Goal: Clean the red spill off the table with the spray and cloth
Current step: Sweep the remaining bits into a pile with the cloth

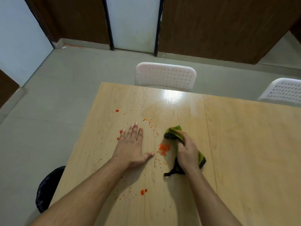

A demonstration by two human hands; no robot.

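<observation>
Red spill (164, 148) lies in drops and smears across the light wooden table (244, 144), with its largest patch between my hands. More red dots sit near the front (143, 191) and at the far left. My left hand (132, 145) rests flat on the table, fingers spread, holding nothing. My right hand (187, 150) grips a bunched green cloth with dark edging (174, 132), pressed on the table just right of the big red patch. A wet sheen lies beyond the cloth. No spray bottle is in view.
A white perforated chair (165, 75) stands at the table's far edge and another (283, 90) at the far right. A bin with a black bag (48, 188) stands on the floor by the table's left edge.
</observation>
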